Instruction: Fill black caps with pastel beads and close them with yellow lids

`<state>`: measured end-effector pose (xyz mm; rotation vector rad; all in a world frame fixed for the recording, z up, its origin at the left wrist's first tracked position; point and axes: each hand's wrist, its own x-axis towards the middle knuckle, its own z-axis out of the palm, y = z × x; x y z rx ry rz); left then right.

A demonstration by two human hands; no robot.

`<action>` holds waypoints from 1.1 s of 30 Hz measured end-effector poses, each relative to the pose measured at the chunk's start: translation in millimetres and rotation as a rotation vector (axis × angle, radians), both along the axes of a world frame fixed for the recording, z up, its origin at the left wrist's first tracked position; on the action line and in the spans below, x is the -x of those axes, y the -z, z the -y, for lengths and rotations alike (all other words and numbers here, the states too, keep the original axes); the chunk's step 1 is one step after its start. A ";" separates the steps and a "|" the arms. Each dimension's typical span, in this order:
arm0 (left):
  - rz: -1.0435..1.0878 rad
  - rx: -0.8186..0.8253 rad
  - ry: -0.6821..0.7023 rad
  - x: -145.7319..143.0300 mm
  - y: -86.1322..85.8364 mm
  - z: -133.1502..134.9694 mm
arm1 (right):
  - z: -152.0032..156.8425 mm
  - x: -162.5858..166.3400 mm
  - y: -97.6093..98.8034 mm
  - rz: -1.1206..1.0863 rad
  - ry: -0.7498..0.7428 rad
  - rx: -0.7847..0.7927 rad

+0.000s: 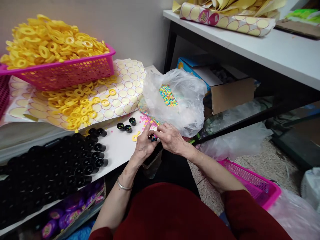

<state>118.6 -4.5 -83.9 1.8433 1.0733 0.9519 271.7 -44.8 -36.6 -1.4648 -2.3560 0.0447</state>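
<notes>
Between my two hands is a small black cup [153, 137] with coloured beads showing inside. My left hand [145, 143] grips its side. My right hand [171, 137] has its fingers pinched together at the cup's rim; a bit of pink shows by the fingertips, too small to make out. Just beyond my hands lie loose pink beads [147, 120] on the white table [117, 150]. Three black cups [128, 128] with bits of colour in them stand left of my hands. Close to my left hand is a yellow ring piece [135, 137].
A clear plastic bag [187, 90] of multicoloured beads [168, 95] lies beyond my hands. Many black cups [50, 166] crowd the left. A pink basket [75, 71] overflows with yellow rings [55, 40] on sticker sheets [127, 83]. A higher white table [237, 43] stands right, an open box [232, 95] beneath.
</notes>
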 end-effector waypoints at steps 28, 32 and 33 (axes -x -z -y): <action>-0.173 0.035 -0.553 87.2 8.3 -9.4 | 122.2 30.0 81.1 -1.870 0.357 0.725; -0.283 -0.058 -0.648 95.7 10.6 -16.2 | 150.4 17.9 96.5 -1.890 0.372 0.712; -0.306 -0.078 -0.662 97.3 10.7 -19.4 | 155.9 16.7 100.7 -1.896 0.375 0.712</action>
